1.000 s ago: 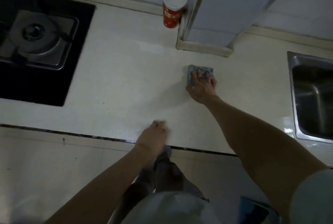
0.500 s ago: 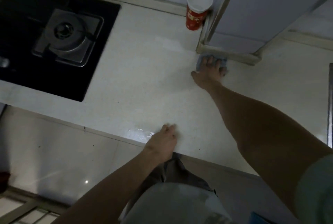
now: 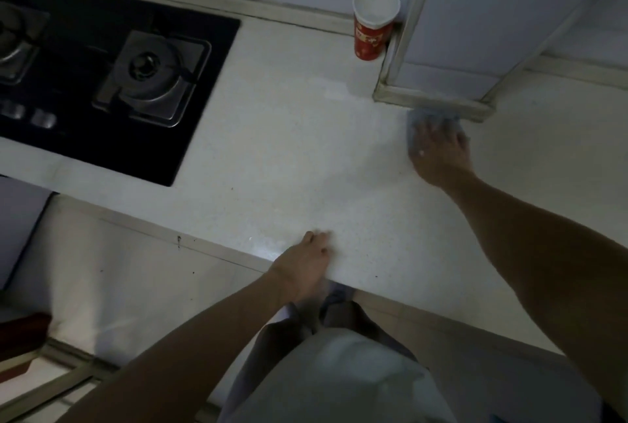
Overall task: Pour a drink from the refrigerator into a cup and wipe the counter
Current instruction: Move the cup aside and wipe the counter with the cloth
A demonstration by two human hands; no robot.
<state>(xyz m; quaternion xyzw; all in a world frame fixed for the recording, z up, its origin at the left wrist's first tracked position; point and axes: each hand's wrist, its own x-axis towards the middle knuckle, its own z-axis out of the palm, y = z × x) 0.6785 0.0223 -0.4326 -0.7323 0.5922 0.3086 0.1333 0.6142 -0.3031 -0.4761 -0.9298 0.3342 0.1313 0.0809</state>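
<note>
A red paper cup with a white inside (image 3: 373,25) stands upright at the back of the pale speckled tabletop (image 3: 289,164), against the wall. A blurred grey-blue wiping cloth (image 3: 421,120) lies flat on the tabletop, well apart from the cup.

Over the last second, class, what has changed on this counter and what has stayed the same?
The right hand slid the cloth away from the person, up against the base of the wall column, keeping its flat press on it. The left hand stayed braced on the counter edge, and the red cup did not move.
</note>
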